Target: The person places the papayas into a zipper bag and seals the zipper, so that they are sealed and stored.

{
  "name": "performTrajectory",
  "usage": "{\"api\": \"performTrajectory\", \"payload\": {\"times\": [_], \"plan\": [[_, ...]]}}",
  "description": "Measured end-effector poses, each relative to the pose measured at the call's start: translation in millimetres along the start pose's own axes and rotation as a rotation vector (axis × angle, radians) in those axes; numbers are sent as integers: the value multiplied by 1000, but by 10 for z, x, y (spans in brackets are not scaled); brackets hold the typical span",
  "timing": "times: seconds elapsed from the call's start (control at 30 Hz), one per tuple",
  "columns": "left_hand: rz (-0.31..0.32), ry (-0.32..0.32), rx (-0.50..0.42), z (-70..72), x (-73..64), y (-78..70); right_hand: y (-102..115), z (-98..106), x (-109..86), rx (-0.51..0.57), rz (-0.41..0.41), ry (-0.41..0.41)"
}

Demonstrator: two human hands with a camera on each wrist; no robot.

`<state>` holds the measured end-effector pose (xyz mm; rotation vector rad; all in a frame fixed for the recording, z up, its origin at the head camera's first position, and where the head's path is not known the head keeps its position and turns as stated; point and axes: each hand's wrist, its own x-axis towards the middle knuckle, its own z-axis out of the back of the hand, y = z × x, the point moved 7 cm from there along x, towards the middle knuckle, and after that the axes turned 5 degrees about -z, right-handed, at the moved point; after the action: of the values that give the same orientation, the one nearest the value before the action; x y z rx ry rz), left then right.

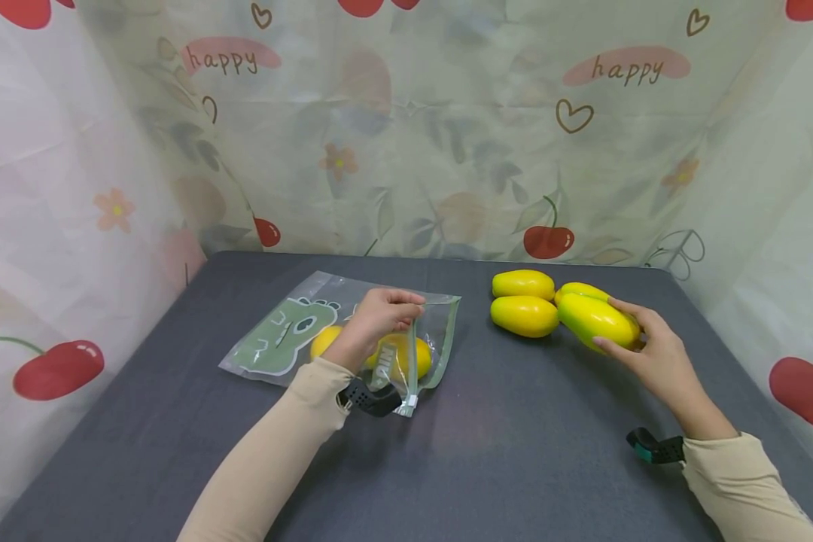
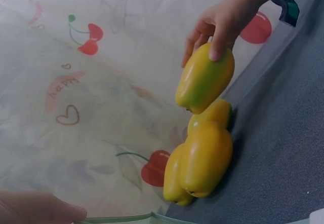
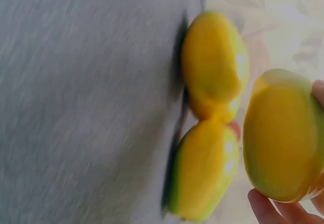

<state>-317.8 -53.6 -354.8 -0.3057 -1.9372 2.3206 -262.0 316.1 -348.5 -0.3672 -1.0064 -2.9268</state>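
My left hand (image 1: 382,320) pinches the open edge of a clear zip bag (image 1: 325,290) with a green cartoon print, lifting that side. Inside the bag lie yellow fruits (image 1: 420,357), partly covered by the hand and print. On the right, my right hand (image 1: 650,350) grips a yellow-green mango (image 1: 596,320) between thumb and fingers. The left wrist view shows this mango (image 2: 205,79) held above the others. Three more mangoes rest on the table: one at the back (image 1: 523,284), one before it (image 1: 525,316), and one partly hidden (image 1: 583,290) behind the held mango.
A dark grey table (image 1: 501,452) carries everything. Printed curtains (image 1: 406,150) hang behind it and along both sides. The bag's zip slider (image 1: 409,403) sits at its near corner. Each wrist wears a black band, the right band (image 1: 657,448) near the sleeve.
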Motion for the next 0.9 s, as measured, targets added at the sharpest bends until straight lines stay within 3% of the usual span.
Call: {"api": "performTrajectory", "payload": {"times": [0.43,0.9], "plan": [[0,4,20,-7,-6,14,572,-159,-114,73,182,-38],[14,-6,20,-17,-8,18,1008,-558,-295,106,321,71]]}}
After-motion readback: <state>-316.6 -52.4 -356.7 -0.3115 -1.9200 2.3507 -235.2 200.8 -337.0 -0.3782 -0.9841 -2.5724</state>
